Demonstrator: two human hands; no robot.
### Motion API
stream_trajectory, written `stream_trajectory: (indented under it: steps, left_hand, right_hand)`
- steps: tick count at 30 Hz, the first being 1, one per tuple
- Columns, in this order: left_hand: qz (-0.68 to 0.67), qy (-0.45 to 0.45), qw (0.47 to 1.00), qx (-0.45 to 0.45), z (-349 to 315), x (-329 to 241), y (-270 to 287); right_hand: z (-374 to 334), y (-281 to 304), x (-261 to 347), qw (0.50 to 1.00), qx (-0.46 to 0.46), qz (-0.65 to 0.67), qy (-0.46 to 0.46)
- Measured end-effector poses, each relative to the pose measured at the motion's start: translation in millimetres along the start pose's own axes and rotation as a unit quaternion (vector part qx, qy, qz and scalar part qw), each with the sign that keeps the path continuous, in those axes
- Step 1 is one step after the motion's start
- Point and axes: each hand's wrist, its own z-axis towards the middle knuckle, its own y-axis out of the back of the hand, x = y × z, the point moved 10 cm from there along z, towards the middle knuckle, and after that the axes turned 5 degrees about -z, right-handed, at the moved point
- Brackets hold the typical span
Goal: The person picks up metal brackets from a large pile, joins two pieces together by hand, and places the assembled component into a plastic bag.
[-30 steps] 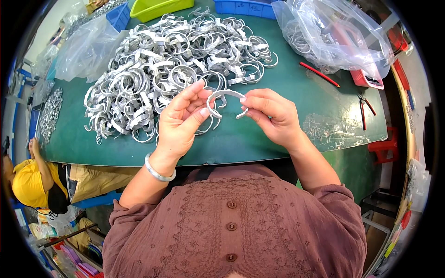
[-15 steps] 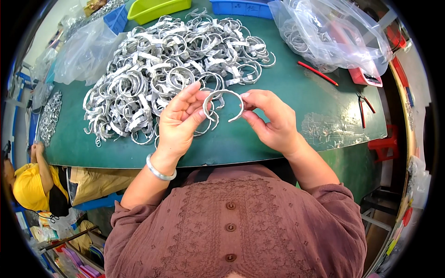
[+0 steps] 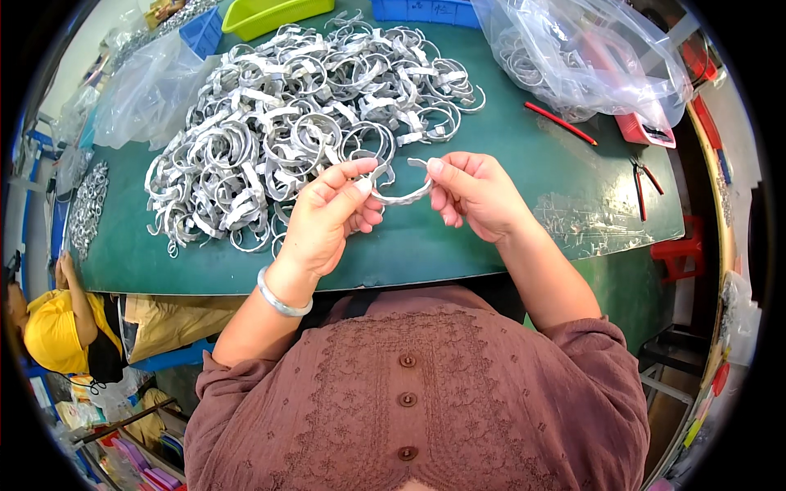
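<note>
Between my two hands is a silver-grey open cuff bangle [image 3: 403,199], its gap facing away from me. My left hand [image 3: 323,214] pinches its left side between thumb and fingers. The right side sits in the pinch of my right hand [image 3: 472,195]. Just beyond my left hand spreads a large heap of similar grey open bangles [image 3: 246,139], tangled over one another on the green table [image 3: 475,237]. A pale bangle [image 3: 284,296] circles my left wrist.
A red pencil [image 3: 561,123] and red-handled pliers [image 3: 643,190] lie to the right. Beyond them sits a clear plastic bag [image 3: 581,57] with rings inside, by a pink tray [image 3: 647,132]. Green [image 3: 274,18] and blue bins [image 3: 426,11] line the back. A person in yellow [image 3: 57,327] is at far left.
The bangle has been turned over: its gap faced me and now faces away. Both hands still hold it, with their fingers shifted.
</note>
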Motion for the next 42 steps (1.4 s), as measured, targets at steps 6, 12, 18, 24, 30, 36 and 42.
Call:
stream_trajectory:
  steps: [6,12,18,24,30,36,42]
  left_hand:
    - [-0.063,0.041,0.997,0.014,2.4,8.3,0.8]
    - [-0.072,0.039,0.996,0.025,4.6,8.7,-4.2]
    - [0.031,-0.017,0.999,0.013,-5.2,-2.3,-10.3]
    - [0.031,-0.038,0.998,0.026,-6.4,-4.2,-1.4]
    - [0.052,-0.042,0.998,0.012,-7.8,-4.7,6.4]
    - [0.059,-0.047,0.997,-0.002,-12.6,-6.5,15.3]
    - [0.075,-0.043,0.996,0.001,-12.4,-6.5,14.3]
  right_hand:
    - [3.7,0.0,-13.2,0.999,0.005,0.022,-0.038]
    - [4.3,3.0,-17.1,0.998,0.015,0.050,-0.045]
    - [-7.4,11.1,32.0,0.998,-0.027,-0.003,0.052]
    - [-95.6,90.8,206.2,0.752,-0.358,-0.261,0.488]
    - [-115.1,154.7,270.0,0.394,-0.565,-0.662,0.296]
    - [-66.3,94.4,215.8,0.602,-0.391,-0.575,0.393]
    - [21.0,7.3,104.4,0.685,-0.120,-0.630,0.346]
